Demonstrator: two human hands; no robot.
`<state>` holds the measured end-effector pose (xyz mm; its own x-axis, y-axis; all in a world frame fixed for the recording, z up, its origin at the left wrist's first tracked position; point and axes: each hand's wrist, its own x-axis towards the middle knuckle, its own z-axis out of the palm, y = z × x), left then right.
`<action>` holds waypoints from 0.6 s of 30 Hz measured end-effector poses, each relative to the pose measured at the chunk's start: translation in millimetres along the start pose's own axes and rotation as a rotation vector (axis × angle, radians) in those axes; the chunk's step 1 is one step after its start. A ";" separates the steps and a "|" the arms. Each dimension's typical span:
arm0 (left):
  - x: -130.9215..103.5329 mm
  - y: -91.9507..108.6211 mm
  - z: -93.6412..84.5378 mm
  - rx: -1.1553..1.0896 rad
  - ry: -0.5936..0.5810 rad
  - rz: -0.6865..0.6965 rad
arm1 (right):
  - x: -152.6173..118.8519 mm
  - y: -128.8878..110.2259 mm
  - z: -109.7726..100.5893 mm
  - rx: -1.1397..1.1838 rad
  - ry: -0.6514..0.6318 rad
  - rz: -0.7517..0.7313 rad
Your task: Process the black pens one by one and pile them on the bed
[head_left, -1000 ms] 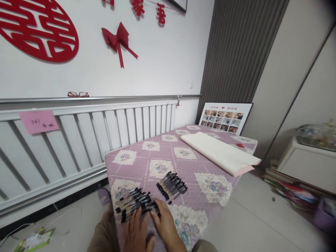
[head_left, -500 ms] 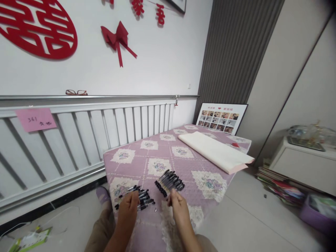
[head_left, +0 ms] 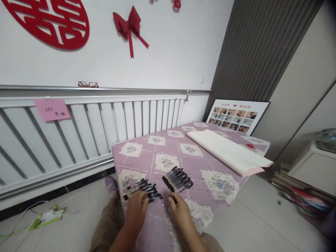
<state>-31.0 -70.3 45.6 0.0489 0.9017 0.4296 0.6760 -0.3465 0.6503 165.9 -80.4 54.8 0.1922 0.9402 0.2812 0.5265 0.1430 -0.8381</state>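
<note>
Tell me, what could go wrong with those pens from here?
The loose pile of pens lies near the left edge of the table; the left hand, at that pile, might nudge one off. The right hand is close to the neat row of pens and could knock it crooked.

Your view softly and evenly lit, moderately bright, a faint shadow by the red bow (head_left: 129, 26), dull sheen along the metal pipe (head_left: 131, 90), fine detail soft on your pens (head_left: 179, 180), magazines (head_left: 301, 197) smeared toward your right edge, wide-angle stretch near the borders, upper right corner darkened.
</note>
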 end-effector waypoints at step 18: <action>-13.1 -12.5 14.8 0.464 -0.263 -0.048 | -15.7 23.0 28.5 -0.507 -0.155 -0.224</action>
<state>-29.2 -74.0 22.6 0.1526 0.9686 0.1960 0.9330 -0.2066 0.2946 151.4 -83.0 17.7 -0.0732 0.9440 0.3219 0.8790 0.2135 -0.4263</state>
